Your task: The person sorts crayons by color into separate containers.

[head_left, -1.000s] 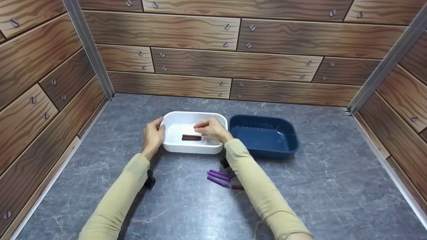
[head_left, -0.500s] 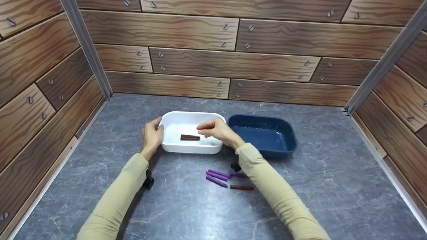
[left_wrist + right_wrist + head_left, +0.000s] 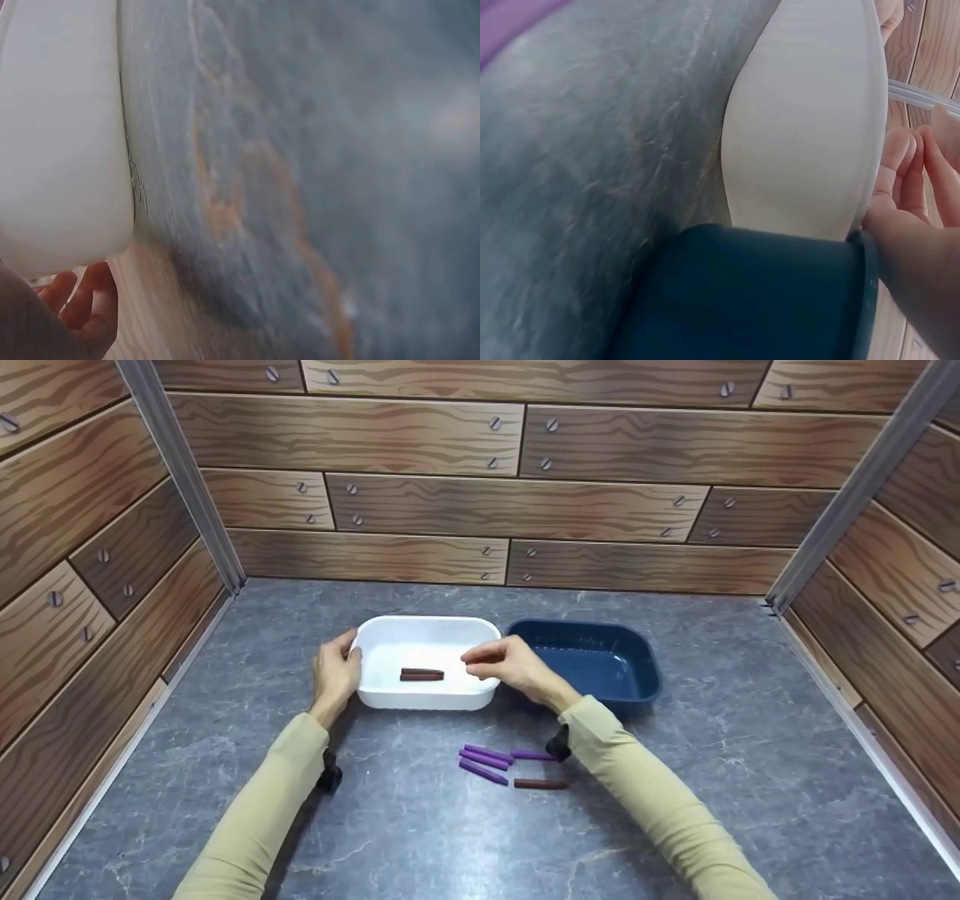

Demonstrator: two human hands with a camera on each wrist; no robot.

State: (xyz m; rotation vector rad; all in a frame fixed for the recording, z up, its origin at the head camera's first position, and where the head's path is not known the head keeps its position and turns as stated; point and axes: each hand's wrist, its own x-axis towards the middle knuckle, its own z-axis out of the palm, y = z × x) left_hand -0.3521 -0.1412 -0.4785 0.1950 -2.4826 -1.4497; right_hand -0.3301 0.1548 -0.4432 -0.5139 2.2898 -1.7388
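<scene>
My left hand (image 3: 335, 671) grips the left end of a white rectangular tray (image 3: 427, 701), thumb at the rim; in the left wrist view its fingers (image 3: 96, 300) bend around the tray's end. Two brown crayons (image 3: 422, 675) lie side by side on the tray floor. Over the tray's right rim hovers my right hand (image 3: 517, 667), fingers loosely bent, nothing seen between them. The right wrist view shows that hand's fingertips (image 3: 907, 150) just past the rim. On the table in front lie several purple crayons (image 3: 484, 763) and a brown crayon (image 3: 541, 784).
A dark blue tray (image 3: 592, 671) stands right beside the white one, under my right wrist. Wood-patterned panels (image 3: 420, 502) with metal corner posts enclose the grey marbled table (image 3: 375, 817) at the back and sides.
My right hand has drawn back to the right, from over the white tray's middle to its right rim, its fingers loosening. The brown crayon on the table has come into sight. The left hand stays put.
</scene>
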